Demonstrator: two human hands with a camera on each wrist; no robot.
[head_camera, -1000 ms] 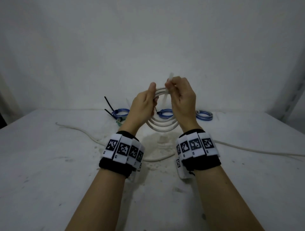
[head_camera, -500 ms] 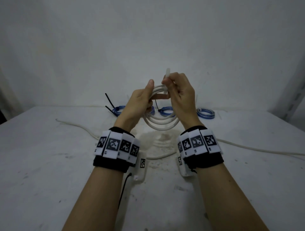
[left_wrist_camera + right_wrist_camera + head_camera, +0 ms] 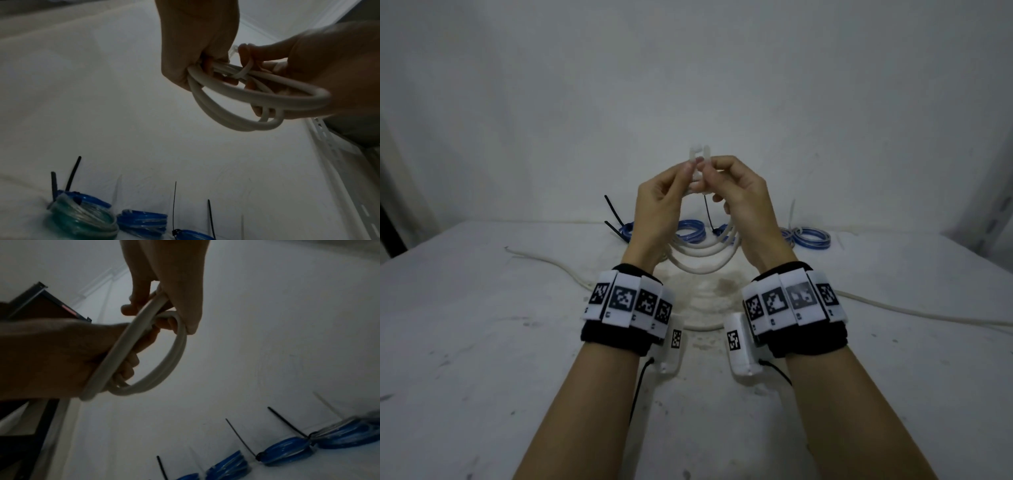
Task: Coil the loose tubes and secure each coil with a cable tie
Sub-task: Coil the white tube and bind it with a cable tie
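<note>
A white tube coil (image 3: 703, 260) hangs in the air above the table, held at its top by both hands. My left hand (image 3: 686, 173) has its fingers curled round the coil's strands (image 3: 257, 95) and its thumb and forefinger up at the white cable tie (image 3: 698, 156). That tie arches over the top of the coil and wraps the strands (image 3: 244, 71). My right hand (image 3: 712, 173) pinches the tie's other end, with its lower fingers against the coil (image 3: 176, 353). The tie's head is hidden between the fingertips.
Several blue tube coils (image 3: 690, 229) (image 3: 810, 236) with black ties sticking up sit along the back of the table; a greenish coil (image 3: 82, 217) is among them. A loose white tube (image 3: 544, 262) runs across the table and off to the right (image 3: 928, 310). A metal upright (image 3: 996, 192) stands at the right.
Both hands have risen with the coil. The tie, straight up a second ago, is now bent into an arch, and my left fingertips have come up to it.
</note>
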